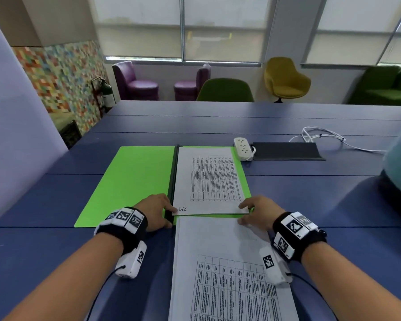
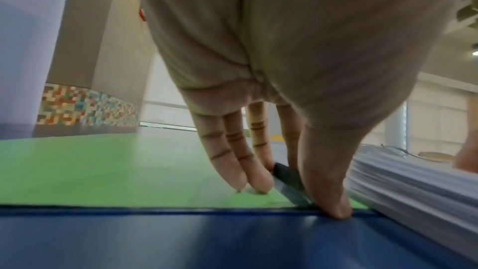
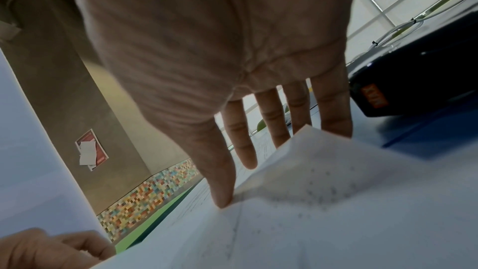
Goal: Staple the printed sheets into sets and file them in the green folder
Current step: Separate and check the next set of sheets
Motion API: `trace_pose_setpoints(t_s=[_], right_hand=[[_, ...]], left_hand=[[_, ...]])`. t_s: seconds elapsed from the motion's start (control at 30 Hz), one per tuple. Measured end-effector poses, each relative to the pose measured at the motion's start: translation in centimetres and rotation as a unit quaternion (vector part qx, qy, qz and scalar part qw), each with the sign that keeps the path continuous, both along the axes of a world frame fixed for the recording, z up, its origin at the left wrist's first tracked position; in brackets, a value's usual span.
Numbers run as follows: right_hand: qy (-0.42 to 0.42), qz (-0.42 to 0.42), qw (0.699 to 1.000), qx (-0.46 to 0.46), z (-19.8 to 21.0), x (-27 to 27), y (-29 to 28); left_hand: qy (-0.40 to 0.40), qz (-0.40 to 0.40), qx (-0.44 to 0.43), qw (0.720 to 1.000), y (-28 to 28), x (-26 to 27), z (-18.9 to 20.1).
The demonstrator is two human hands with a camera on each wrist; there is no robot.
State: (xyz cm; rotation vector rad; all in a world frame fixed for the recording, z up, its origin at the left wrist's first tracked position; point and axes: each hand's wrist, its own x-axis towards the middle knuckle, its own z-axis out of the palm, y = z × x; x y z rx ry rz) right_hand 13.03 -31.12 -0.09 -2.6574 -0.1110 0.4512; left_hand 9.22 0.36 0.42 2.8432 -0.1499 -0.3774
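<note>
A bright-green card folder point(image 1: 130, 181) lies open on the blue bench point(image 1: 56, 251), the left hand point(image 1: 154, 210) pressing straight fingers by its black spine point(image 1: 173, 177). A white printed set of sheets point(image 1: 208, 179) lies in its right half, the right hand point(image 1: 257, 213) touching its near corner with flat fingers.

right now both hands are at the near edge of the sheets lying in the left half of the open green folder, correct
No. The sheets lie in the right half of the open green folder, as the head view shows. The left hand and right hand are at their near edge.
</note>
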Motion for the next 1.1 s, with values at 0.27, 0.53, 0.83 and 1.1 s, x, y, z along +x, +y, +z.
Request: trace_pose_setpoints(t_s=[0.27, 0.53, 0.83, 1.1], right_hand=[[-0.002, -0.003, 1.0, -0.001, 0.0, -0.8, -0.3], [-0.005, 0.016, 1.0, -0.006, 0.7, -1.3, -0.5], [-0.009, 0.015, 1.0, 0.001, 0.6, -1.3, -0.5], [-0.012, 0.012, 1.0, 0.005, 0.4, -1.3, -0.4]], left_hand=[[-0.02, -0.063, 0.103, 0.992, -0.9, -1.1, 0.4], [-0.04, -0.072, 0.088, 0.993, -0.5, -1.1, 1.4], [-0.043, -0.021, 0.082, 0.995, 0.7, -0.9, 1.0], [-0.033, 0.004, 0.058, 0.998, 1.2, -1.4, 0.7]])
